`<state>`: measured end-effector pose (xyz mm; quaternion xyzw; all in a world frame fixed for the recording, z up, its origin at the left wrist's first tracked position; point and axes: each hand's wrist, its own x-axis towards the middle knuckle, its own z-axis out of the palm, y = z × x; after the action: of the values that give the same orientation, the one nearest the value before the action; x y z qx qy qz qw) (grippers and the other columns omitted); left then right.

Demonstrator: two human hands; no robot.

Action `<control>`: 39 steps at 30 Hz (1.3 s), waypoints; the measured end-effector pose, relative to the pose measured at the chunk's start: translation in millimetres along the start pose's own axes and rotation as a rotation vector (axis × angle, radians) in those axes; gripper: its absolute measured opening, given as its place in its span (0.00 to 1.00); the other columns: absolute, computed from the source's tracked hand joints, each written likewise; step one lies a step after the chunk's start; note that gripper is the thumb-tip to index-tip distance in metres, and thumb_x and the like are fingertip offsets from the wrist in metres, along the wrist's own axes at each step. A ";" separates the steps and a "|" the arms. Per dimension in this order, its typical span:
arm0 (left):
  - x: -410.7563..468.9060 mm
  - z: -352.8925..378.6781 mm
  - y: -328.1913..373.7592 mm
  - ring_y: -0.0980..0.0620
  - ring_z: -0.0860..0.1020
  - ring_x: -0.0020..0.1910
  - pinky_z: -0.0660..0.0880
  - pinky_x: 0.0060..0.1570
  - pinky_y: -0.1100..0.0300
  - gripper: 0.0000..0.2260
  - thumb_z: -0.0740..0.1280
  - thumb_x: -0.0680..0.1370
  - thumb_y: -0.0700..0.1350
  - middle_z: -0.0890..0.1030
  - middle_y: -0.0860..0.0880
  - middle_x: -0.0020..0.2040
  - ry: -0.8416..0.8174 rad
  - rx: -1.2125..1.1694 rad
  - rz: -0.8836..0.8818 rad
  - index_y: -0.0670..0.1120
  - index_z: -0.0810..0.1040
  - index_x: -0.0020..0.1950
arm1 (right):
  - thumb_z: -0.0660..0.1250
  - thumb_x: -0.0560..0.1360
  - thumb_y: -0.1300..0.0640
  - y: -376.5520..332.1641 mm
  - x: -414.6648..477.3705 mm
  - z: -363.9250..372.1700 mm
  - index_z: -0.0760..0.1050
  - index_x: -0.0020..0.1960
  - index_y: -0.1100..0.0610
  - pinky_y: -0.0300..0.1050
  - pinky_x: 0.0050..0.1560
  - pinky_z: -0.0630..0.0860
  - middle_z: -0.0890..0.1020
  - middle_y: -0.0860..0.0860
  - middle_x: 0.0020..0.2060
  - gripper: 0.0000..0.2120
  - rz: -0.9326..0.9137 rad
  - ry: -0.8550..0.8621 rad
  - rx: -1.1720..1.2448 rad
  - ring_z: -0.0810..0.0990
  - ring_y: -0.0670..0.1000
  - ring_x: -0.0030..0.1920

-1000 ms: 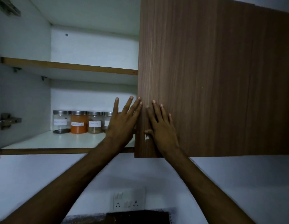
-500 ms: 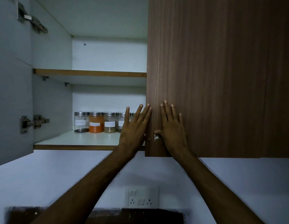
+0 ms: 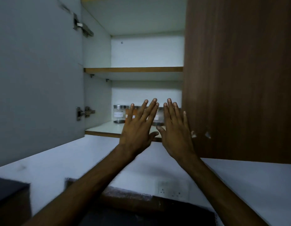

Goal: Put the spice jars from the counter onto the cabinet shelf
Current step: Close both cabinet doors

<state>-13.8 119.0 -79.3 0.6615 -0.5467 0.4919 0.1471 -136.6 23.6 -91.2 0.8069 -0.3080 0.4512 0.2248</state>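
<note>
Several glass spice jars with steel lids and white labels stand in a row on the lower cabinet shelf (image 3: 102, 128). The leftmost clear jar (image 3: 119, 114) is in plain sight; an orange-filled jar (image 3: 128, 113) and others are mostly hidden behind my hands. My left hand (image 3: 138, 128) is raised flat with fingers spread in front of the jars, holding nothing. My right hand (image 3: 175, 128) is beside it, also flat and spread, empty, just left of the closed wooden door's edge.
The left cabinet door (image 3: 38, 79) stands open, grey inside, with two metal hinges (image 3: 83, 112). The right wooden door (image 3: 239, 79) is closed. An upper shelf (image 3: 133, 69) is bare. Below are a white wall, a socket plate (image 3: 171, 188) and a dark counter (image 3: 141, 212).
The view has swung right and down, so the cabinet opening sits nearer the centre. Both hands have come off the wooden door's edge and now hover in front of the jars.
</note>
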 end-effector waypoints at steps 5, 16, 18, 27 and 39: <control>-86.1 -54.3 -117.0 0.47 0.42 0.80 0.46 0.77 0.40 0.38 0.50 0.79 0.66 0.41 0.49 0.81 -0.113 0.208 -0.124 0.46 0.41 0.80 | 0.52 0.80 0.38 -120.4 2.5 -0.4 0.39 0.80 0.55 0.56 0.79 0.41 0.39 0.50 0.80 0.38 -0.079 -0.004 0.231 0.38 0.51 0.79; -230.8 -249.9 -336.6 0.48 0.49 0.80 0.50 0.76 0.40 0.32 0.51 0.81 0.61 0.48 0.48 0.81 -0.168 0.657 -0.162 0.45 0.50 0.80 | 0.49 0.78 0.33 -428.2 -13.3 -85.1 0.39 0.80 0.55 0.56 0.77 0.39 0.39 0.50 0.80 0.41 -0.326 0.062 0.637 0.37 0.50 0.79; -244.1 -268.6 -354.5 0.49 0.47 0.80 0.50 0.77 0.41 0.33 0.47 0.81 0.63 0.46 0.49 0.81 -0.160 0.589 -0.166 0.47 0.47 0.81 | 0.46 0.76 0.29 -478.2 -21.5 -103.1 0.39 0.80 0.57 0.56 0.78 0.39 0.40 0.51 0.80 0.44 -0.305 0.051 0.703 0.38 0.50 0.79; -251.7 -260.5 -372.2 0.55 0.38 0.79 0.48 0.78 0.46 0.34 0.49 0.82 0.63 0.38 0.54 0.80 -0.103 0.082 -0.122 0.50 0.37 0.80 | 0.66 0.74 0.42 -499.4 -36.3 -115.0 0.46 0.80 0.60 0.56 0.75 0.43 0.47 0.58 0.80 0.46 -0.141 0.046 0.462 0.44 0.56 0.79; -196.7 -215.5 -266.4 0.50 0.44 0.80 0.51 0.78 0.43 0.33 0.55 0.81 0.55 0.43 0.48 0.81 0.193 -0.429 0.100 0.45 0.44 0.80 | 0.56 0.77 0.38 -371.7 -77.1 -151.5 0.39 0.80 0.57 0.60 0.78 0.44 0.43 0.55 0.80 0.42 -0.077 0.129 0.248 0.42 0.53 0.80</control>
<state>127.9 486.3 -45.6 0.5372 -0.6542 0.4320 0.3112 3.1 407.0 -115.0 0.8090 -0.2036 0.5276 0.1600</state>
